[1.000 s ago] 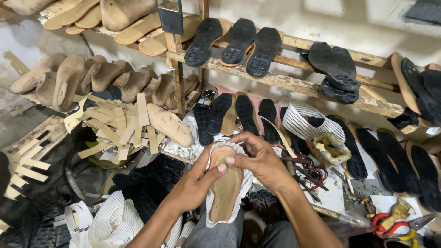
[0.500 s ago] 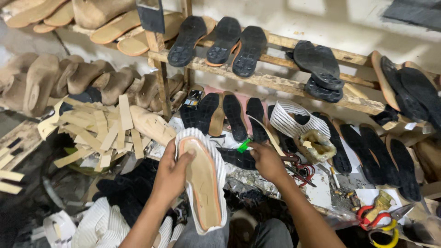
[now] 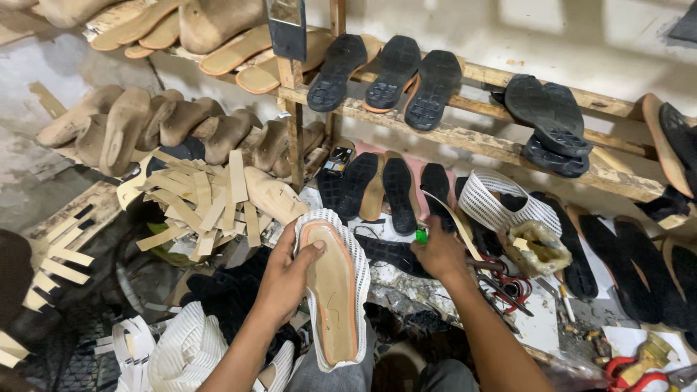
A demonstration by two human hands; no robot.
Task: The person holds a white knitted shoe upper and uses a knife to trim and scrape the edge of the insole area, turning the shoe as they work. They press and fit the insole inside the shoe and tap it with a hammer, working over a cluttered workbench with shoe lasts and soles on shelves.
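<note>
My left hand grips a tan shoe insole wrapped in white mesh fabric, held upright over my lap. My right hand reaches forward to the cluttered bench and closes around a small green object, with a thin tan strip rising beside it. Black soles lie just beyond that hand.
A wooden rack holds black soles and tan insoles. Wooden shoe lasts and a pile of tan strips sit left. A white mesh piece, pliers and a glue-stained container lie right.
My right hand left the insole and reached forward to the green object on the bench. My left hand now holds the mesh-wrapped insole alone, tilted upright.
</note>
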